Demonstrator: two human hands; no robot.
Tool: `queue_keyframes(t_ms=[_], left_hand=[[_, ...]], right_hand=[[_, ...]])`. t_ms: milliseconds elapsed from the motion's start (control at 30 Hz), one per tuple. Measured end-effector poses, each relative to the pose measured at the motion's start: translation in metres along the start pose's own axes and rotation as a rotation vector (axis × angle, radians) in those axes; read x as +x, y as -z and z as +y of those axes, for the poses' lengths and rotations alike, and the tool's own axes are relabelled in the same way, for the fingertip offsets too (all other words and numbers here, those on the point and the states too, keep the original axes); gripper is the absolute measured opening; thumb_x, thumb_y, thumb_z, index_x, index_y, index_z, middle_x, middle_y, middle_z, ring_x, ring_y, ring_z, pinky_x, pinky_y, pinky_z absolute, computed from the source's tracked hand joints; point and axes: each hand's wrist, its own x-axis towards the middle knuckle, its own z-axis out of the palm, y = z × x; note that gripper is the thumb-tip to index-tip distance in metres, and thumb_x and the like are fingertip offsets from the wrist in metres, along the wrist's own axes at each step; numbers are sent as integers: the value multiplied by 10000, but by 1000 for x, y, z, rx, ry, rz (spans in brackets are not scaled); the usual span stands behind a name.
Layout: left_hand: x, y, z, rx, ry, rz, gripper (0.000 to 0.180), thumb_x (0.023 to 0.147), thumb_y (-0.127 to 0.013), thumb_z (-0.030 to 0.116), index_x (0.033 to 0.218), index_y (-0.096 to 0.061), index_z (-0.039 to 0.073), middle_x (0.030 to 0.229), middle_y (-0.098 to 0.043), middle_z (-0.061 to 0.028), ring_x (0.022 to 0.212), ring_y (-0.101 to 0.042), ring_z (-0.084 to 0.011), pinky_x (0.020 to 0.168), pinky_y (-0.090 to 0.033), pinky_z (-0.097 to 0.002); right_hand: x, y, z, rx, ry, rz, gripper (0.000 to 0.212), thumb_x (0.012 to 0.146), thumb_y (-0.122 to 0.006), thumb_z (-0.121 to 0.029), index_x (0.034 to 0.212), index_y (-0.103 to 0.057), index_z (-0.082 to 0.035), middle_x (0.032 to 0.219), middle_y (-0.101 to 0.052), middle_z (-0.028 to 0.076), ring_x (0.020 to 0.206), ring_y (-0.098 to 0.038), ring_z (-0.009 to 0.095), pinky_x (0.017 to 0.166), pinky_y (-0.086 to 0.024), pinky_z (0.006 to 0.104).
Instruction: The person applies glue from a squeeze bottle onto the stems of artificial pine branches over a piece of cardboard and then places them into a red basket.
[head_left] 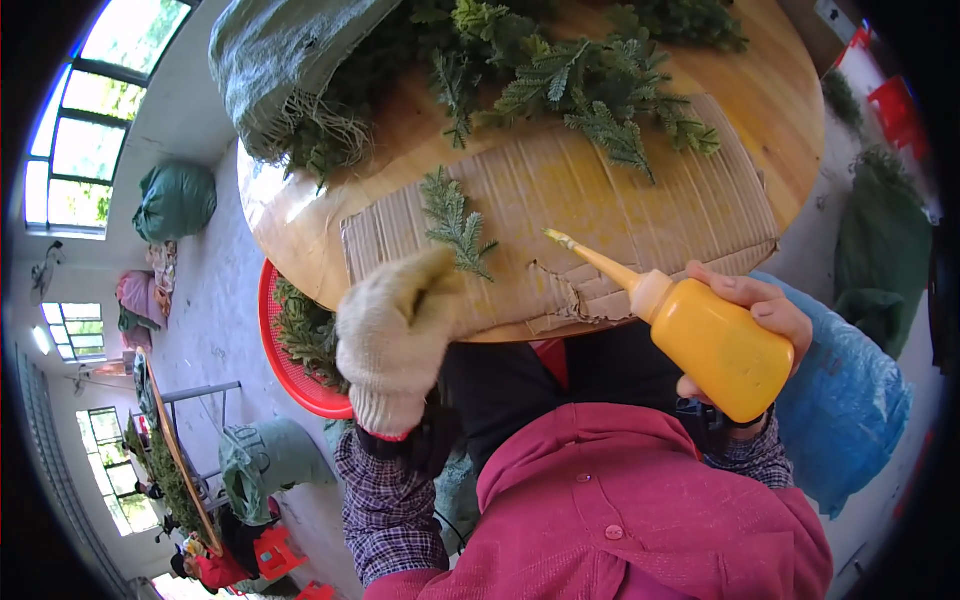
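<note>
My right hand [775, 318] is bare and wraps round a yellow squeeze bottle [722, 345]. The bottle is tilted, its long tapered nozzle pointing up and left over a flattened piece of cardboard [640, 220]. A knitted cream-white glove covers my left hand [395, 330]. Its fingers are curled together at the cardboard's left part, close beside a small green artificial fir sprig [457, 222]. Whether those fingertips touch the sprig, or what they hold, cannot be made out. More fir sprigs [600, 90] are heaped at the cardboard's far edge.
The cardboard lies on a round wooden table [785, 110]. A greenish woven sack [285, 70] spills sprigs at the far left. Below the table's left edge stands a red basket [300, 385] of greenery. A blue plastic bag [835, 400] hangs at right. Another person [225, 570] is at lower left.
</note>
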Motion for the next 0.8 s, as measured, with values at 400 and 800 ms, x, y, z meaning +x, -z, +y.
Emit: queue_keyframes(t_ms=[400, 800], left_hand=[[9, -19, -36, 181, -297, 86, 379, 799, -799, 164, 1156, -728, 58, 1170, -721, -120, 1076, -662, -323, 938, -510, -426], [7, -25, -40, 194, -284, 133, 402, 803, -805, 241, 1170, -718, 101, 1172, -709, -78, 1104, -637, -313, 975, -481, -429]], right_hand=[[36, -72, 14, -28, 186, -73, 549, 819, -874, -98, 1210, -503, 6, 1244, -632, 313, 1133, -684, 458, 957, -586, 573], [46, -88, 19, -275, 206, -235, 678, 767, -925, -163, 1220, -441, -20, 1213, -628, 310, 1096, -689, 478, 925, -603, 579]])
